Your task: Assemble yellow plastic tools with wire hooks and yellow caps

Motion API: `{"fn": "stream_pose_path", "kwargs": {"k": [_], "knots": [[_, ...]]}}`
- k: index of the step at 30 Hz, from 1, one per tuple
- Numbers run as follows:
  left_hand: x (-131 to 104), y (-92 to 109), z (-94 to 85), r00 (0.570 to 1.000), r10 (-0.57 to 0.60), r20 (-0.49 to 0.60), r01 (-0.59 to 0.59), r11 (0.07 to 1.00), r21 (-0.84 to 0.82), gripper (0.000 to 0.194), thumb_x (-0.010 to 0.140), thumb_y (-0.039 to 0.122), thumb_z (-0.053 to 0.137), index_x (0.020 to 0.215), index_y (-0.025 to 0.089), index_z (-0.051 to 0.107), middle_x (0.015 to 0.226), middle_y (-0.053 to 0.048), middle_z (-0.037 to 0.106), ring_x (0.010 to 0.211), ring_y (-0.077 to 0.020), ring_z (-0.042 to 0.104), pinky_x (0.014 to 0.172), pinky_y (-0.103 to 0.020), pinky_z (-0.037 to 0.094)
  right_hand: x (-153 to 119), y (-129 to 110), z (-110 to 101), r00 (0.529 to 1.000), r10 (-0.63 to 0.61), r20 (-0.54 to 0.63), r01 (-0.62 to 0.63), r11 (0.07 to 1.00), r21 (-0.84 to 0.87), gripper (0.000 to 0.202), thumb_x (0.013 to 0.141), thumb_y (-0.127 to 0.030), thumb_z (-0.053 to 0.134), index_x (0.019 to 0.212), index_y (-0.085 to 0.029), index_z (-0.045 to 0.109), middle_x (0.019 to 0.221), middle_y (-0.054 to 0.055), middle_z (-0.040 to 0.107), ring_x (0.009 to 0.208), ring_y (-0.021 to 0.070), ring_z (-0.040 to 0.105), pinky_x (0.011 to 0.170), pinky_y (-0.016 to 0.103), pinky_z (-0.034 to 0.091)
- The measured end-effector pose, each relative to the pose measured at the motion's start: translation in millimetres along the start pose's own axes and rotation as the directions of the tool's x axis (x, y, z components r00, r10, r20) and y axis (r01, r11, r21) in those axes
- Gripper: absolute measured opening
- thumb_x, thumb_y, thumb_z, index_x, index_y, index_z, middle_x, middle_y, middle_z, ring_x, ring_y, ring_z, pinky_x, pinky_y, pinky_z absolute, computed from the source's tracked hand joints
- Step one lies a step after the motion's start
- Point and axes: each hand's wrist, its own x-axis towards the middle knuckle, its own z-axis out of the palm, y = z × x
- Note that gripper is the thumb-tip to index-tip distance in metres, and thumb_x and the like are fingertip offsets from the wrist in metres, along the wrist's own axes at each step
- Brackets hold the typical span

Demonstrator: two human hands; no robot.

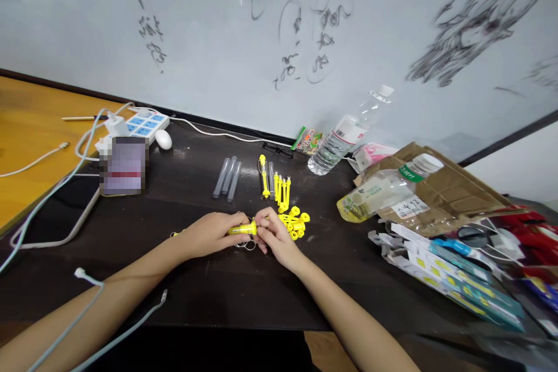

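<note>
My left hand is closed around a yellow-capped tube, which lies nearly level above the dark table. At the tube's right end, my right hand has its fingers pinched together; what sits between them is hidden. Thin metal rings show just under the hands. Beside my right hand lies a heap of small yellow caps. Behind it are several slim yellow rods and one longer yellow piece with a ring. Clear plastic tubes lie side by side farther left.
A power strip, a white mouse, phones and loose cables occupy the left. Glasses and a snack packet lie by the whiteboard. Two bottles, a water bottle and a drink bottle, stand or lean right, near a paper bag and open box.
</note>
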Motion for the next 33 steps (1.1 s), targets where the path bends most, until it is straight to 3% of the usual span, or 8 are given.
{"fn": "stream_pose_path", "kwargs": {"k": [3,7,13,17,20,23,28,33], "knots": [[0,1,5.6,0.999,0.038,-0.011,-0.037,0.997,0.074,0.027,0.095,0.043,0.041,0.096,0.020,0.055,0.086,-0.001,0.065,0.073,-0.0158,0.062,0.062,-0.022,0.038,0,-4,-10,0.992,0.060,0.109,-0.065,0.997,0.046,0.019,0.087,-0.038,0.054,0.091,-0.022,0.044,0.060,-0.007,0.042,0.046,0.0077,0.035,0.040,0.019,0.033],[-1,5,14.6,0.996,0.069,-0.062,-0.053,0.971,0.233,0.028,0.095,0.045,0.040,0.103,0.021,0.053,0.090,-0.001,0.068,0.076,-0.0171,0.065,0.062,-0.023,0.038,-3,-3,-21,0.984,0.081,0.156,-0.089,0.995,0.045,0.020,0.087,-0.037,0.056,0.095,-0.022,0.046,0.056,-0.008,0.041,0.043,0.0068,0.034,0.038,0.018,0.033],[-2,5,20.1,0.988,0.113,-0.109,-0.068,0.934,0.351,0.030,0.095,0.046,0.040,0.102,0.020,0.052,0.088,0.000,0.068,0.076,-0.0178,0.066,0.061,-0.024,0.040,-4,-2,-18,0.990,0.059,0.125,-0.057,0.998,-0.018,0.021,0.089,-0.041,0.054,0.093,-0.022,0.045,0.053,-0.010,0.034,0.039,0.0057,0.028,0.037,0.018,0.031],[-3,6,22.9,0.979,0.133,-0.155,-0.060,0.912,0.405,0.030,0.098,0.042,0.034,0.097,0.018,0.051,0.090,-0.004,0.066,0.081,-0.0192,0.064,0.065,-0.026,0.042,-7,-11,-9,0.996,0.056,0.070,-0.041,0.980,-0.192,0.018,0.092,-0.040,0.049,0.094,-0.023,0.044,0.061,-0.008,0.036,0.044,0.0067,0.033,0.041,0.019,0.030],[-3,8,24.2,0.984,0.105,-0.145,-0.040,0.917,0.397,0.025,0.098,0.037,0.033,0.099,0.018,0.049,0.092,-0.004,0.065,0.081,-0.0198,0.064,0.065,-0.027,0.043,-9,-15,-6,0.993,0.075,0.092,-0.047,0.960,-0.276,0.016,0.094,-0.038,0.046,0.097,-0.023,0.043,0.061,-0.008,0.035,0.046,0.0073,0.034,0.043,0.019,0.030],[-4,10,21.9,0.993,0.054,-0.106,-0.009,0.922,0.386,0.026,0.098,0.038,0.031,0.101,0.018,0.048,0.087,-0.003,0.066,0.076,-0.0206,0.065,0.061,-0.027,0.042,-8,-12,-6,0.987,0.101,0.127,-0.073,0.975,-0.211,0.017,0.094,-0.039,0.045,0.101,-0.023,0.042,0.057,-0.010,0.033,0.042,0.0068,0.032,0.040,0.018,0.032],[-2,8,16.9,0.997,0.025,-0.068,0.003,0.922,0.387,0.044,0.092,0.059,0.035,0.099,0.018,0.048,0.081,-0.003,0.067,0.071,-0.0217,0.066,0.056,-0.026,0.040,-7,-3,-1,0.994,0.092,0.060,-0.083,0.988,-0.132,0.019,0.093,-0.040,0.046,0.102,-0.023,0.044,0.052,-0.012,0.033,0.035,0.0048,0.031,0.035,0.015,0.030],[0,3,20.9,0.995,-0.008,-0.097,0.051,0.895,0.443,0.046,0.091,0.061,0.033,0.096,0.018,0.049,0.078,-0.003,0.068,0.071,-0.0210,0.067,0.053,-0.024,0.037,-3,3,6,0.994,0.103,0.027,-0.104,0.994,0.037,0.019,0.089,-0.039,0.051,0.098,-0.024,0.043,0.049,-0.014,0.028,0.033,0.0035,0.019,0.030,0.015,0.036]]}}
